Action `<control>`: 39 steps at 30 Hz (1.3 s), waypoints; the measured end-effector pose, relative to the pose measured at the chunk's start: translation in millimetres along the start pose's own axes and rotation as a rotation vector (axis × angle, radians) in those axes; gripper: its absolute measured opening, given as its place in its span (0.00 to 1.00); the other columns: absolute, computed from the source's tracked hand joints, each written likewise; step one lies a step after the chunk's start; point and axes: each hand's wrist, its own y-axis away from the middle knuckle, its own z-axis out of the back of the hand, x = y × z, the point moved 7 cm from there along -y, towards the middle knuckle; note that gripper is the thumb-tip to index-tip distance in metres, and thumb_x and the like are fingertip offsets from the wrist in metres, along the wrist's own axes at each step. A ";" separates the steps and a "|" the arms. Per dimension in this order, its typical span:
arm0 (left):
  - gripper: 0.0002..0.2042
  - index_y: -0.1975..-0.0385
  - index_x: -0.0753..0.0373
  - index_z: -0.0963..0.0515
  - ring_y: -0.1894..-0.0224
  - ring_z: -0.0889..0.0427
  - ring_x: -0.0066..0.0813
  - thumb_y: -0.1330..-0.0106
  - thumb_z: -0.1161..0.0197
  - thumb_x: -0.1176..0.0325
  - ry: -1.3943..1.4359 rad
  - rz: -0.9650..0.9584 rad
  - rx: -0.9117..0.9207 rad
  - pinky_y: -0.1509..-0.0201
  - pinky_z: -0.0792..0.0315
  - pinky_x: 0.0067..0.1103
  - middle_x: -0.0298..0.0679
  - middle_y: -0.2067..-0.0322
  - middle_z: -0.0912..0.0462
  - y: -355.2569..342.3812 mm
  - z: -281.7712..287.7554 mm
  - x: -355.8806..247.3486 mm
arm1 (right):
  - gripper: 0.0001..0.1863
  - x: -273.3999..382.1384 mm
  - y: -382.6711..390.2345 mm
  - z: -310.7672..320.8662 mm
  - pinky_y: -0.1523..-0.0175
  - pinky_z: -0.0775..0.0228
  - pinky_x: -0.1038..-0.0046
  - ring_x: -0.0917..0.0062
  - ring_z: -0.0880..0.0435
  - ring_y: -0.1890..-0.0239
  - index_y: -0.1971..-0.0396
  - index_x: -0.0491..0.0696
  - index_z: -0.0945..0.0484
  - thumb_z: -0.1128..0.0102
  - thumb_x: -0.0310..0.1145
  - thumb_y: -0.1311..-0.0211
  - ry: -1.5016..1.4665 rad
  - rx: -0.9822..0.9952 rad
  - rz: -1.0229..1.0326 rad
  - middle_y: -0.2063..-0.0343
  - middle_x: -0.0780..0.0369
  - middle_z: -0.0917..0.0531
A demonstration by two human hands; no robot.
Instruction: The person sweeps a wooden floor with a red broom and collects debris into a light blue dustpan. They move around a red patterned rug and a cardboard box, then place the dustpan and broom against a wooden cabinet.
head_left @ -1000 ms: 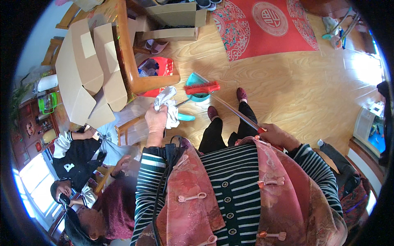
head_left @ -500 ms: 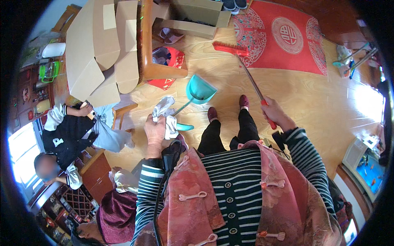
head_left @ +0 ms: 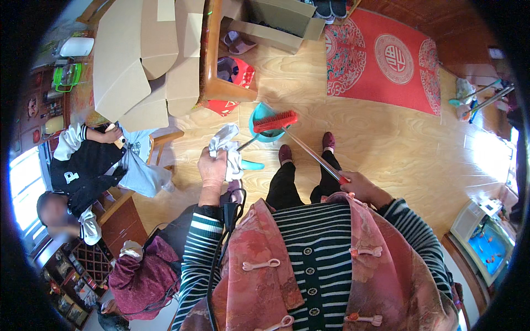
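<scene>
My right hand (head_left: 360, 187) is closed round the red grip of a broom (head_left: 312, 151). Its red bristled head (head_left: 276, 121) lies over the mouth of a teal dustpan (head_left: 256, 112), left of my feet. My left hand (head_left: 212, 166) is closed on a crumpled white cloth (head_left: 223, 138). The dustpan's handle runs up to that same hand, its teal end (head_left: 252, 165) poking out beside the cloth. Dirt inside the pan is mostly hidden by the broom head.
A wooden table (head_left: 229, 91) with cardboard (head_left: 118, 60) stands at the left, a red bag (head_left: 243, 71) beside it. An open box (head_left: 270, 25) and a red mat (head_left: 386, 60) lie farther off. One person (head_left: 91, 165) sits left; another (head_left: 143, 276) is at lower left. A fish tank (head_left: 488, 245) stands right.
The broom head has swung left and nearer, from the floor by the mat to over the dustpan. My right hand has moved a little nearer my body. The left still grips cloth and dustpan.
</scene>
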 end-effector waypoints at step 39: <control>0.14 0.67 0.70 0.25 0.65 0.19 0.51 0.47 0.41 0.64 0.002 0.012 -0.038 0.61 0.25 0.34 0.55 0.73 0.19 -2.6 1.6 4.4 | 0.14 69.5 -141.7 47.8 0.80 0.34 0.70 0.76 0.27 0.86 0.56 0.45 0.29 0.52 0.29 0.43 0.106 -0.312 0.059 0.86 0.63 0.29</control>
